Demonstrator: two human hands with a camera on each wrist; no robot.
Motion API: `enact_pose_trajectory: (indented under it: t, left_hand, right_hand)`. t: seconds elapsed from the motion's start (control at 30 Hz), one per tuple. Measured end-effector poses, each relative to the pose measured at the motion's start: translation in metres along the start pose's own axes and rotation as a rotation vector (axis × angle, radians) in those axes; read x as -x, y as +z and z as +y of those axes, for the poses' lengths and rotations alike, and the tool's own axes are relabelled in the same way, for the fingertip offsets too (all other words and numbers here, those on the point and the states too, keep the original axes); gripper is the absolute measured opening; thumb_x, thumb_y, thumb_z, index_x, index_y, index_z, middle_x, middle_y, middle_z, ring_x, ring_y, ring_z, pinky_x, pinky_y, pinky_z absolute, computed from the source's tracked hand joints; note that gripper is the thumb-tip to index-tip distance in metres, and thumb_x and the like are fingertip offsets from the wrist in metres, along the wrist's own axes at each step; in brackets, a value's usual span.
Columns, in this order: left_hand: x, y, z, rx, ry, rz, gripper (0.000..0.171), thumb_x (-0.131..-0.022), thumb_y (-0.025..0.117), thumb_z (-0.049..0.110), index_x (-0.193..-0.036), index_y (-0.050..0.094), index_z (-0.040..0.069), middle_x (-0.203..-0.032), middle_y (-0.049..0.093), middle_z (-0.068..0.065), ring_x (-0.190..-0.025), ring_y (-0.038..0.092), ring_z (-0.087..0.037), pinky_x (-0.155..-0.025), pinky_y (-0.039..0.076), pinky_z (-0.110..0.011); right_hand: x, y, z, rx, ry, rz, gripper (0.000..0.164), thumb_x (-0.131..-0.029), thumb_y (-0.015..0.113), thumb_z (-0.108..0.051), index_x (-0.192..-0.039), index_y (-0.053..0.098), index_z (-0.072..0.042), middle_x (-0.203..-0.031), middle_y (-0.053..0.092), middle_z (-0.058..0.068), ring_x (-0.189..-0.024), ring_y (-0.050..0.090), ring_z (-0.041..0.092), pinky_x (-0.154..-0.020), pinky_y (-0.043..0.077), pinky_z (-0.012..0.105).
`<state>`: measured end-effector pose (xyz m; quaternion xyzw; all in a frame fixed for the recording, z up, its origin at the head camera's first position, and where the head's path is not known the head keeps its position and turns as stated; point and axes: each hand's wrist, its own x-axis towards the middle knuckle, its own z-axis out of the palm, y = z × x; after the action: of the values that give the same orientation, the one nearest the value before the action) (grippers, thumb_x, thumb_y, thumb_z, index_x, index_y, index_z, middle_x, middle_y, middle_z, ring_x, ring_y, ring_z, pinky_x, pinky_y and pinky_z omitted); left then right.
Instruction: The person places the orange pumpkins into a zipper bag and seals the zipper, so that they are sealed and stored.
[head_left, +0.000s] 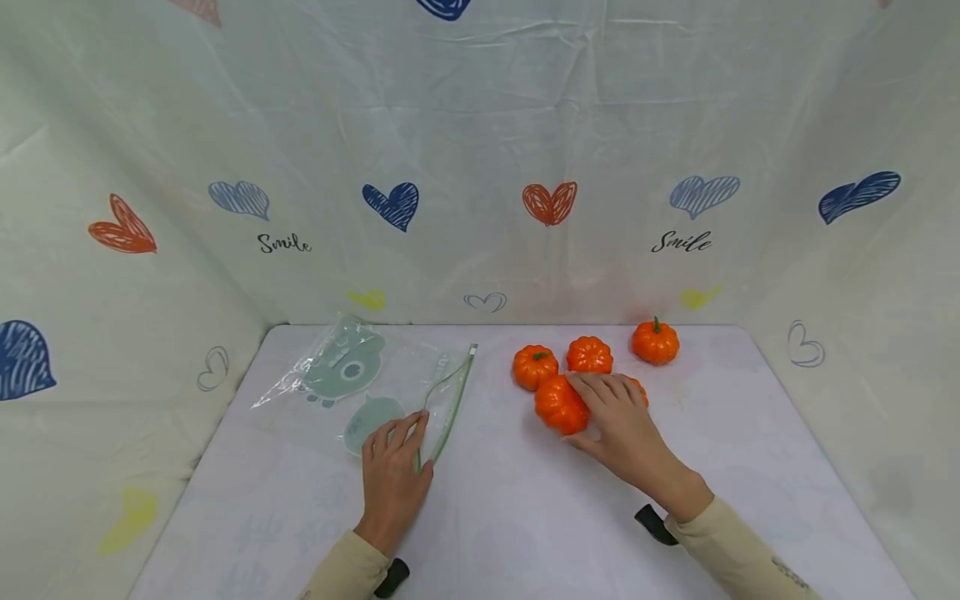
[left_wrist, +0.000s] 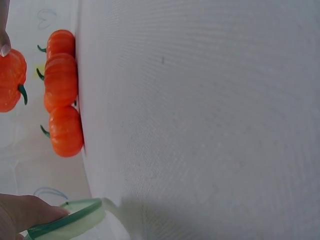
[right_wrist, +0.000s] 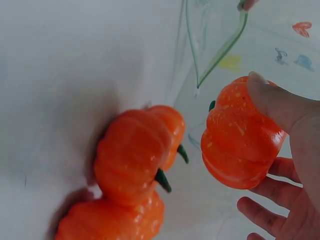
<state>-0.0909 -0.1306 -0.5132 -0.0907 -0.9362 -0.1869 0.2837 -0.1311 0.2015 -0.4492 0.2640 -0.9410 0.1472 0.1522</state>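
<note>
the left hand (head_left: 396,483) is pinching a clear, green-edged plastic bag (head_left: 401,375) between its fingers; the right hand (head_left: 630,433) is clamping its fingers on a ribbed orange pumpkin (head_left: 561,405) above the white surface (head_left: 495,517); other orange pumpkins (head_left: 590,354) are sitting beyond.

On the table (head_left: 487,517), a bag (head_left: 375,375) lies left of the pumpkins (head_left: 589,355), a curtain (head_left: 480,150) behind both.

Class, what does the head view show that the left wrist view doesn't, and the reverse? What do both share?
Of the two, only the head view shows black "Smile" lettering and cream sleeves; only the left wrist view shows the green stem of the held pumpkin. Both show the left hand, the right hand, orange pumpkins and the green-edged plastic bag.
</note>
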Motion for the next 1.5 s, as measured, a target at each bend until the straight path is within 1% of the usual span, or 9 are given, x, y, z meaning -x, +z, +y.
enact_pose_trajectory:
  t: [0.23,0.43,0.67,0.8,0.93,1.17,1.3,1.5]
  left_hand:
    - [-0.001,-0.001,0.0,0.001,-0.011,-0.021,0.075,-0.058,0.097,-0.006,-0.129,0.073,-0.002,-0.126,0.072,-0.011,-0.117,0.059,-0.036,-0.1,0.042,-0.055]
    - [-0.001,-0.001,-0.002,-0.002,-0.002,-0.009,0.075,-0.057,0.098,-0.006,-0.128,0.074,-0.002,-0.126,0.072,-0.011,-0.116,0.059,-0.037,-0.099,0.043,-0.055]
    - [0.0,0.001,-0.004,0.001,-0.003,0.002,0.077,-0.056,0.098,-0.006,-0.128,0.073,-0.003,-0.126,0.072,-0.013,-0.116,0.059,-0.038,-0.098,0.044,-0.055]
    - [0.0,0.001,-0.003,-0.002,-0.002,0.005,0.077,-0.055,0.098,-0.006,-0.128,0.074,-0.003,-0.126,0.073,-0.013,-0.116,0.06,-0.038,-0.098,0.044,-0.055]
    - [-0.001,0.001,-0.002,-0.007,-0.008,-0.005,0.077,-0.056,0.098,-0.006,-0.129,0.073,-0.002,-0.126,0.072,-0.013,-0.116,0.059,-0.037,-0.098,0.044,-0.055]
    - [0.0,0.001,0.0,0.002,-0.014,-0.015,0.076,-0.056,0.098,-0.007,-0.129,0.073,-0.002,-0.126,0.072,-0.013,-0.116,0.058,-0.037,-0.098,0.044,-0.055]
    - [0.0,0.001,0.001,0.005,-0.022,-0.027,0.077,-0.057,0.098,-0.007,-0.129,0.073,-0.002,-0.127,0.072,-0.013,-0.116,0.058,-0.037,-0.098,0.043,-0.056]
    - [0.0,0.0,0.003,0.003,-0.019,-0.027,0.078,-0.056,0.099,-0.006,-0.129,0.073,-0.002,-0.127,0.072,-0.014,-0.116,0.057,-0.038,-0.098,0.043,-0.056]
  right_hand:
    - [-0.006,0.013,-0.015,-0.016,-0.039,-0.034,0.089,-0.072,0.099,-0.033,-0.145,0.059,-0.002,-0.141,0.063,0.014,-0.128,0.055,0.038,-0.113,0.04,0.059]
    - [-0.01,0.021,-0.026,-0.057,-0.051,-0.068,0.089,-0.073,0.099,-0.033,-0.146,0.059,-0.003,-0.143,0.062,0.012,-0.13,0.054,0.036,-0.114,0.039,0.063]
    - [-0.016,0.032,-0.035,-0.076,-0.102,-0.078,0.086,-0.077,0.096,-0.037,-0.146,0.058,-0.003,-0.144,0.062,0.011,-0.128,0.054,0.033,-0.113,0.039,0.058]
    - [-0.02,0.038,-0.039,-0.092,-0.116,-0.081,0.085,-0.078,0.095,-0.038,-0.146,0.058,-0.004,-0.144,0.062,0.011,-0.128,0.055,0.032,-0.113,0.04,0.057]
    - [-0.023,0.044,-0.044,-0.103,-0.108,-0.091,0.084,-0.078,0.095,-0.038,-0.146,0.058,-0.004,-0.144,0.062,0.01,-0.129,0.055,0.032,-0.114,0.039,0.055]
    - [-0.032,0.057,-0.054,-0.159,-0.064,-0.131,0.084,-0.08,0.093,-0.038,-0.148,0.057,-0.005,-0.145,0.062,0.011,-0.132,0.054,0.034,-0.115,0.039,0.055]
    - [-0.037,0.066,-0.059,-0.166,-0.058,-0.133,0.084,-0.08,0.093,-0.041,-0.148,0.057,-0.006,-0.144,0.063,0.01,-0.131,0.055,0.032,-0.116,0.039,0.054]
    - [-0.044,0.074,-0.069,-0.18,-0.062,-0.123,0.084,-0.08,0.093,-0.041,-0.148,0.058,-0.007,-0.142,0.065,0.008,-0.129,0.058,0.03,-0.115,0.04,0.052]
